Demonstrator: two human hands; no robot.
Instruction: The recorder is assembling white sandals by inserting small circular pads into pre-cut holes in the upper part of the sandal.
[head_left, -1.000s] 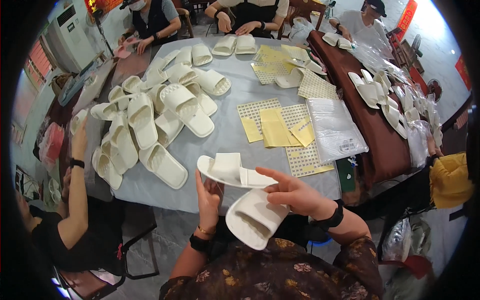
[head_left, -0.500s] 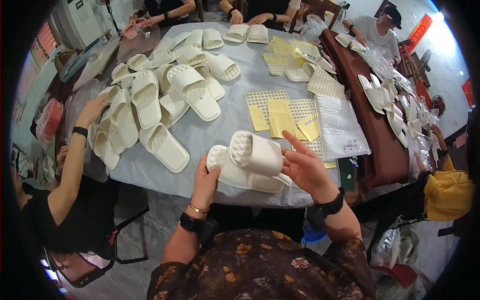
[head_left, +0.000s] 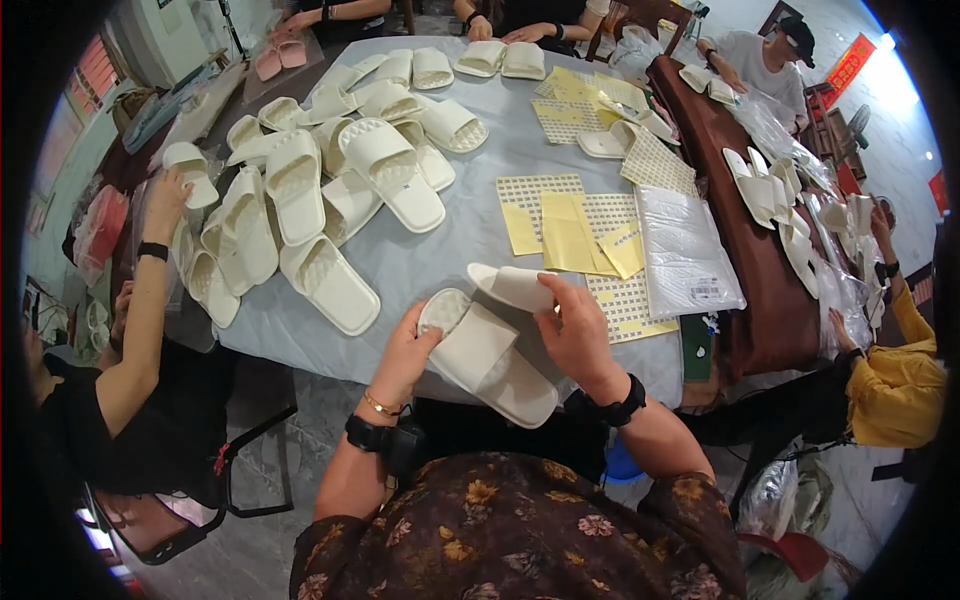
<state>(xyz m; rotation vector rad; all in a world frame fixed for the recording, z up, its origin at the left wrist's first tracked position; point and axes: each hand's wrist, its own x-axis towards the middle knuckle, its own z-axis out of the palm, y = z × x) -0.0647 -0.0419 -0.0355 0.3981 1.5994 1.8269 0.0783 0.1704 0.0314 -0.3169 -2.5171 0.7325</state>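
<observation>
My left hand (head_left: 403, 352) grips a white slipper (head_left: 478, 347) by its heel end, sole down and tilted over the table's near edge. Its toe points toward me and to the right. In my right hand (head_left: 575, 330), the fingers and thumb pinch a second white slipper (head_left: 508, 287) at its strap end, turned nearly edge-on. The two slippers are close together, one just beyond the other. Beyond my left hand lies a large heap of white slippers (head_left: 385, 170). Past my right hand are sticker sheets (head_left: 630, 305) and yellow backing paper (head_left: 568, 232).
A white plastic packet (head_left: 690, 250) lies at the table's right side. Beside it a brown padded bench (head_left: 720, 180) bears more slippers and clear bags. On the left, a co-worker's hand (head_left: 172, 195) holds a slipper. Other people sit at the far side and on the right.
My right hand has shifted left, closing on the second slipper, which has turned edge-on. The left hand's slipper now swings its toe toward me. The co-worker on the left has lifted a slipper.
</observation>
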